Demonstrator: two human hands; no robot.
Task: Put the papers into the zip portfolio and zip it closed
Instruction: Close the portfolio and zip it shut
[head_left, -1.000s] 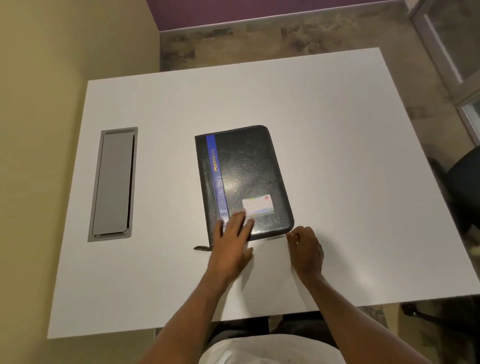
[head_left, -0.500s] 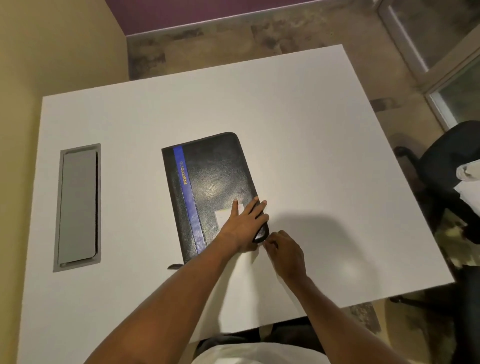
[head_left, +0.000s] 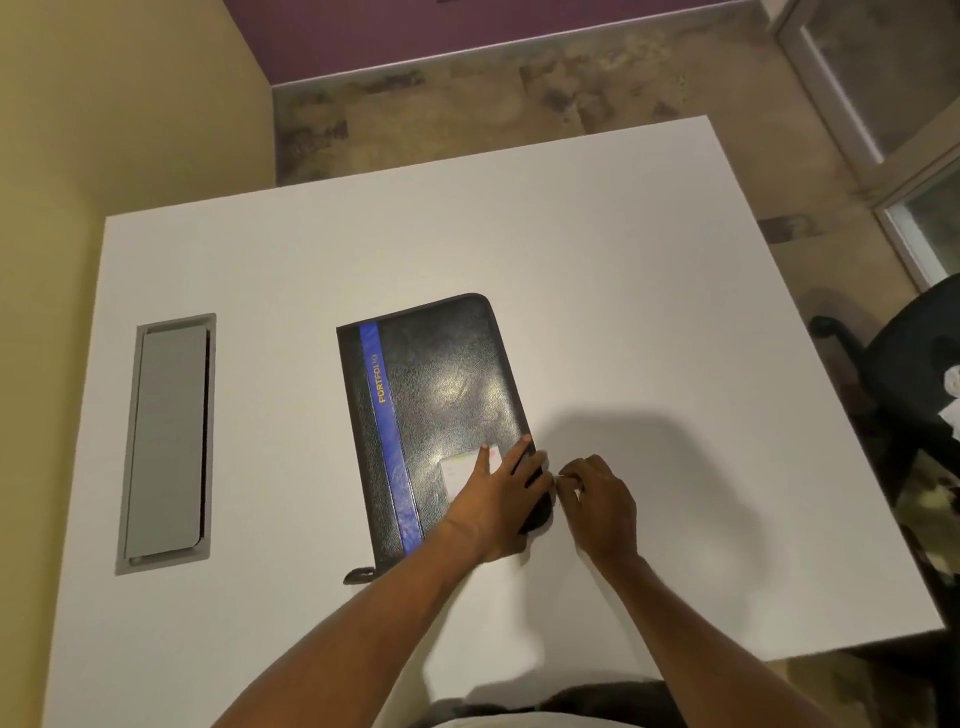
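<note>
- The zip portfolio, black with a blue stripe and gold lettering, lies flat in the middle of the white surface. Its cover is down, so what lies inside cannot be seen.
- Its near right corner is hidden under the left hand. The zip along the right edge is too dark to show how far it is done up.
- A pale label card on the cover is half covered by that same hand, and its print is unreadable.
- A small dark tab juts from the near left corner onto the surface. What it is cannot be told.
- A black chair is cut off by the right border, with something white and blurred on it.
- The left fingers are straight and slightly spread. They press palm-down on the cover and grip nothing.
- The right hand sits just beside the portfolio's right edge. Its fingers are curled in, with thumb and forefinger tips pinched together at that edge, next to the left little finger. The piece they pinch is too small to make out.
- A grey hatch is set in the surface well to the left.
</note>
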